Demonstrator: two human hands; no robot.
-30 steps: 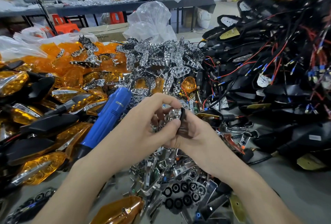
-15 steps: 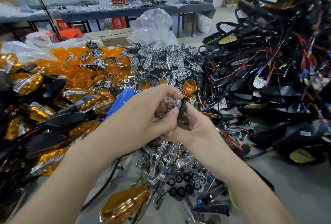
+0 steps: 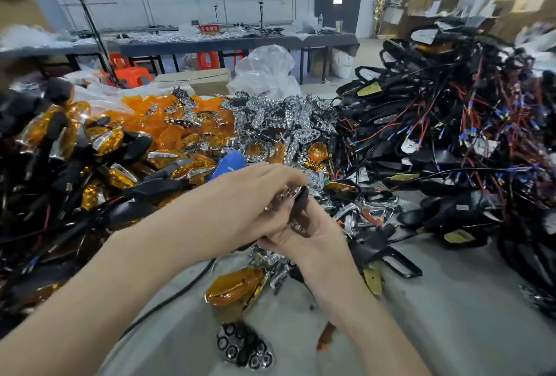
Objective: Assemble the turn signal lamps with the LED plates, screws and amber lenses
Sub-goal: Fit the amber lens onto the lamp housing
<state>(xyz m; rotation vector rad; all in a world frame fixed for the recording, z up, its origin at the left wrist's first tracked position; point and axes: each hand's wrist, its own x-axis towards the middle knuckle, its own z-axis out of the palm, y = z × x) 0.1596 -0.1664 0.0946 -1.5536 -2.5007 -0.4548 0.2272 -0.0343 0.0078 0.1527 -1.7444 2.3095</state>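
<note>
Chrome LED plate (image 3: pixel 286 194) pinched by left hand (image 3: pixel 240 208) — right hand (image 3: pixel 313 235) grips black housing (image 3: pixel 301 203) steady, prob. for seating.

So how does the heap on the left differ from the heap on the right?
The left heap carries amber lenses, orange and chrome against black; the right heap is mostly bare black shells. The right heap bristles with red and blue wires and rises higher; the left heap shows hardly any. Both hold black lamp bodies.

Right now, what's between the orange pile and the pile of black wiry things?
A heap of shiny LED plates lies between the amber lenses and the wired black housings, shown in the head view.
</note>
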